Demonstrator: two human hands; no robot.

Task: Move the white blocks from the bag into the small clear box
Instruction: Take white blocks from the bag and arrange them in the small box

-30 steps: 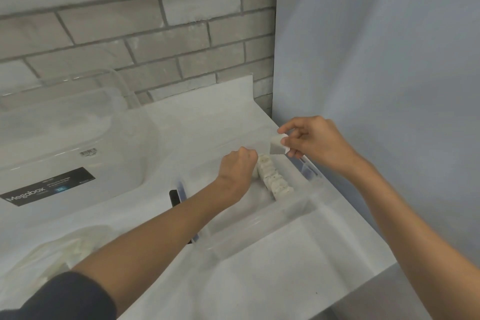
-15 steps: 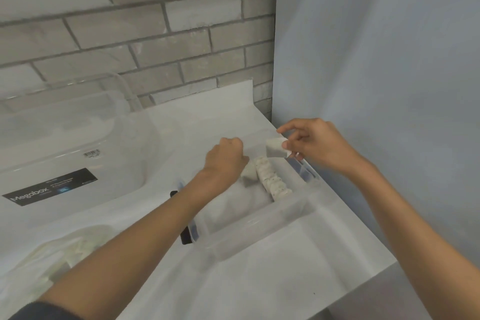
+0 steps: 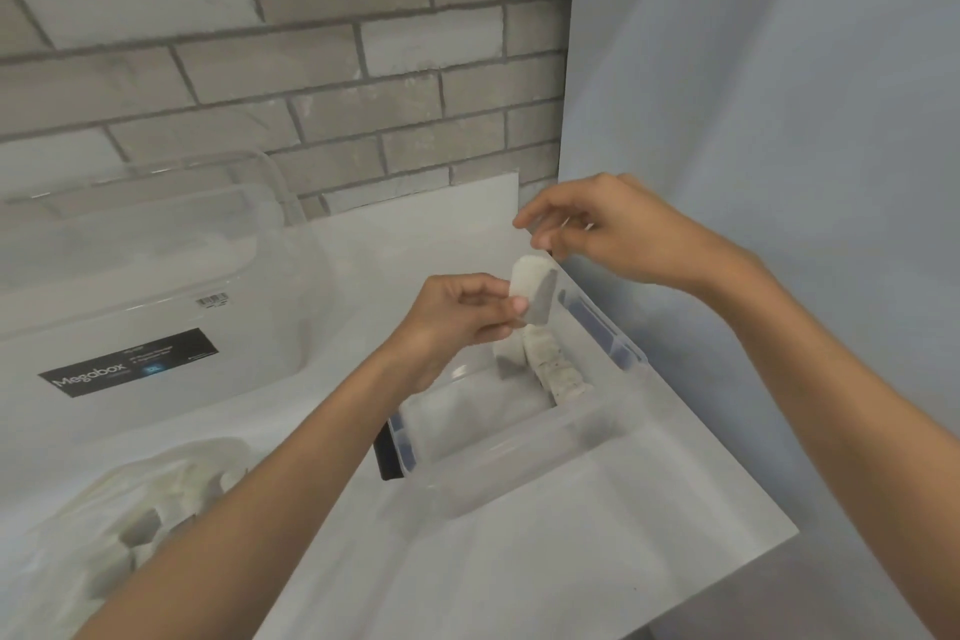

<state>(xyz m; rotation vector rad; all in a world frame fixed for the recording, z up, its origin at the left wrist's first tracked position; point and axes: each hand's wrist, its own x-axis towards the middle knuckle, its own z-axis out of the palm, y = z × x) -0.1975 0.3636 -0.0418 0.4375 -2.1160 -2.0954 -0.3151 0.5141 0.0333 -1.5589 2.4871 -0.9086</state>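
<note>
My left hand [image 3: 462,314] pinches a white block [image 3: 532,288] above the far end of the small clear box [image 3: 519,452]. My right hand [image 3: 608,234] hovers just above and to the right of that block, fingers loosely apart and holding nothing. Inside the box a row of white blocks [image 3: 556,369] lies along its right wall, with one more block [image 3: 509,356] standing beside it. The clear bag [image 3: 130,525] with several white blocks lies at the lower left, partly hidden by my left forearm.
A large clear Megabox tub [image 3: 145,276] stands at the left against the brick wall. A grey panel [image 3: 753,120] rises right of the white table [image 3: 597,561], whose front and right edges are near the small box. A black clip [image 3: 387,452] sits on the box's left end.
The block passed from my right hand to my left hand. My left hand rose out of the box, and my right hand let go and lifted slightly.
</note>
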